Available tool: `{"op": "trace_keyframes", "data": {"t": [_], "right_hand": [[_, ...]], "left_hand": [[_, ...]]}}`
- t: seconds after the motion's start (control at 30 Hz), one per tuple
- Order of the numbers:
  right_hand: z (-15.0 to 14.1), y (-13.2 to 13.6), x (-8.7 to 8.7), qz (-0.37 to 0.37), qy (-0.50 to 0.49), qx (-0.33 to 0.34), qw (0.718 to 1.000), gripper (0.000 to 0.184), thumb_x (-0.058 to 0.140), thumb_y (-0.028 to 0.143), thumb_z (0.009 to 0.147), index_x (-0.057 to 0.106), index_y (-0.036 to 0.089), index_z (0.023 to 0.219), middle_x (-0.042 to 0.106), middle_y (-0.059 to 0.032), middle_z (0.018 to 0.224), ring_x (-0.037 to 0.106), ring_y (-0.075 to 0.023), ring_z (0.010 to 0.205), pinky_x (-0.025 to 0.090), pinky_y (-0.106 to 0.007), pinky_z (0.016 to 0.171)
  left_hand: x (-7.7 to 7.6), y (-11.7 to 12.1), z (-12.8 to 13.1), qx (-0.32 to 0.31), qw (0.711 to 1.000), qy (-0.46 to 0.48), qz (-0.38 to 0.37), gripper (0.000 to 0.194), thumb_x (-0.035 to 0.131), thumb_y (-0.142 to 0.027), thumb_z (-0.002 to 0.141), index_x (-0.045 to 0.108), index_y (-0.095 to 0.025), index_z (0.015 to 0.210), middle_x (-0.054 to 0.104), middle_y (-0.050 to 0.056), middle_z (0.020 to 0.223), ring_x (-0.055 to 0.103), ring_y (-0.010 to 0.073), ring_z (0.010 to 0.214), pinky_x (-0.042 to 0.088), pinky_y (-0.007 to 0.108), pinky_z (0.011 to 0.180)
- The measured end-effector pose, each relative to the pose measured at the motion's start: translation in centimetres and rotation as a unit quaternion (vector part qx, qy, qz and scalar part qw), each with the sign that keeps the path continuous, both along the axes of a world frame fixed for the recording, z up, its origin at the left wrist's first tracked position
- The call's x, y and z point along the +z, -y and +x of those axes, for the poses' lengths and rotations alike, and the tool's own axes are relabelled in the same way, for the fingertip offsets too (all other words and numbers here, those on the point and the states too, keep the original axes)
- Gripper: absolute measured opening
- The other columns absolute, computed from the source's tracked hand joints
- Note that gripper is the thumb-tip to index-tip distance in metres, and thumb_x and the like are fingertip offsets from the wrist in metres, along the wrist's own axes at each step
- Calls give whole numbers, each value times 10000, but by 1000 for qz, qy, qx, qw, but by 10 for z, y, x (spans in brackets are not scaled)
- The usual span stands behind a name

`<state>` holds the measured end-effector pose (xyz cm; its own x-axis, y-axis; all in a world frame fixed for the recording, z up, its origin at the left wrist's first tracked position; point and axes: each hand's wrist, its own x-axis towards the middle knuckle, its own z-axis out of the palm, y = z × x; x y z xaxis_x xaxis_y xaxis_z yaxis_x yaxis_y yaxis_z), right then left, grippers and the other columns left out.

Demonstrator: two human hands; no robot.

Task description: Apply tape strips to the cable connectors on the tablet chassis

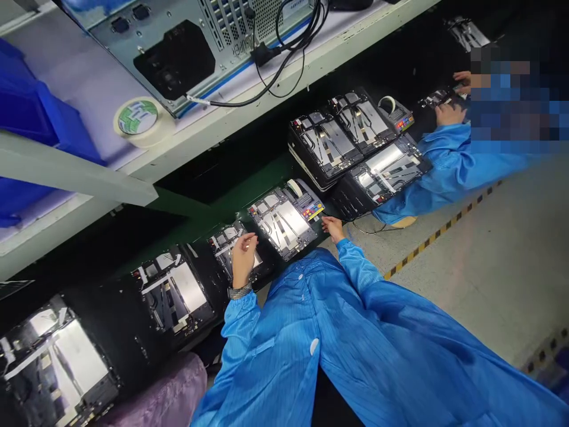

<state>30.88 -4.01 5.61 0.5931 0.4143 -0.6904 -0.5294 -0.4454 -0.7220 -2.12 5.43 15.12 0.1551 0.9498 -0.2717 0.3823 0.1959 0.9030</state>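
My left hand, with a dark band at the wrist, is above an opened flat electronic device with exposed boards. Its thumb and fingers are pinched together; a tiny pale spot shows at the tips, too small to name. My right hand is closed at the fingertips, beside the front of a grey tape dispenser. Whatever it pinches is too small to tell. On the dispenser sit a pale tape roll and a lit red display. Between my hands lies another opened device with silvery plates and dark strips.
More opened devices lie along the dark bench to the left, and a stack stands at right. A co-worker's blue sleeve and hands are beyond. Overhead, a shelf carries a computer case, cables and a tape roll.
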Motion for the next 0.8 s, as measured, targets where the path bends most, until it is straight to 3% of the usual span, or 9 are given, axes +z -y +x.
{"op": "trace_keyframes", "data": {"t": [0.27, 0.47, 0.63, 0.8], "right_hand": [[1, -8, -21, 27, -68, 4, 997, 207, 889, 241, 766, 699, 158, 763, 644, 15, 605, 538, -92, 494, 421, -177, 426], [-6, 3, -34, 14, -68, -64, 996, 153, 827, 224, 799, 685, 166, 802, 625, 46, 598, 545, -88, 511, 420, -165, 439], [-15, 0, -37, 15, -99, -108, 989, 225, 837, 224, 785, 632, 201, 873, 722, 16, 724, 693, -129, 645, 579, -209, 551], [-17, -17, -44, 1, -123, -123, 985, 327, 858, 193, 751, 547, 236, 839, 653, 48, 623, 678, -141, 585, 631, -254, 559]], "left_hand": [[-4, -22, 35, 71, 997, -15, 34, 365, 687, -471, 908, 734, -200, 1148, 756, 100, 1102, 719, 236, 1003, 576, 359, 841], [-3, -34, 42, 90, 992, -28, 78, 294, 670, -403, 916, 732, -190, 1109, 744, 96, 1103, 711, 227, 998, 571, 363, 876], [10, -35, 61, 67, 980, -111, 154, 205, 622, -337, 957, 717, -207, 1083, 717, 104, 1173, 676, 252, 1111, 545, 385, 946], [17, -27, 102, 3, 944, -221, 244, 249, 679, -259, 920, 678, -225, 1167, 641, 145, 1345, 541, 313, 1366, 386, 492, 1204]]}}
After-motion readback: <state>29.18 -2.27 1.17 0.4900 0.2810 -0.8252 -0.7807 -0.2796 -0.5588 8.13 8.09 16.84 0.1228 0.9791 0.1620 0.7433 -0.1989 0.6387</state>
